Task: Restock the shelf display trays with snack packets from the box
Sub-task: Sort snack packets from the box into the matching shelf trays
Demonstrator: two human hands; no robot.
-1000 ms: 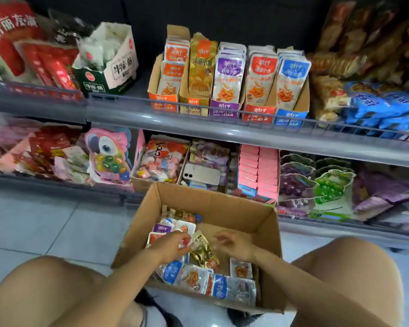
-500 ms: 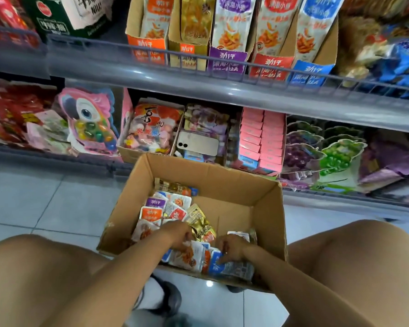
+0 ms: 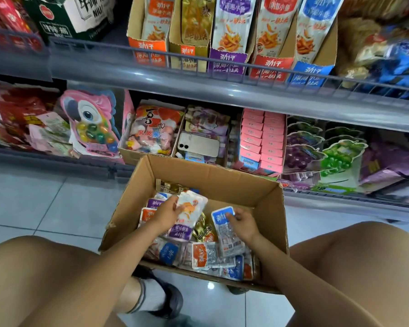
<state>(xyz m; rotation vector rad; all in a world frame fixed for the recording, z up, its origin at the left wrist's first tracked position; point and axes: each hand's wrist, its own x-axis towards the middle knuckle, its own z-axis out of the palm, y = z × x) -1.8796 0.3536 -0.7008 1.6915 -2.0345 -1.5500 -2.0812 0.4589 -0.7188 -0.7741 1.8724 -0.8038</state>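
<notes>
The cardboard box [image 3: 234,185] sits on the floor between the person's knees, and both hands are inside it, apart from each other. The left hand [image 3: 168,212], over the box's left half, grips a white packet [image 3: 193,206] with orange print, lifted clear of the heap. The right hand [image 3: 244,224], over the box's middle, pinches a blue-topped packet [image 3: 223,228] by its upper edge; the packet's lower end looks to be resting on the loose packets [image 3: 204,256] that fill the near end of the box. The display trays [image 3: 229,60] stand above and beyond the box on the upper shelf, colour-coded, behind a wire rail [image 3: 222,72].

The likeliest slip from here is a packet going into the wrong tray: the flavours differ mainly by header colour, and the white packet's header is hidden by the fingers. The right hand's light pinch on slick film could also let the packet fall during the lift. The rail may catch a packet carried up too low. A phone [image 3: 198,145] lies on goods just beyond the box's far wall, and a careless reach could knock it off.
</notes>
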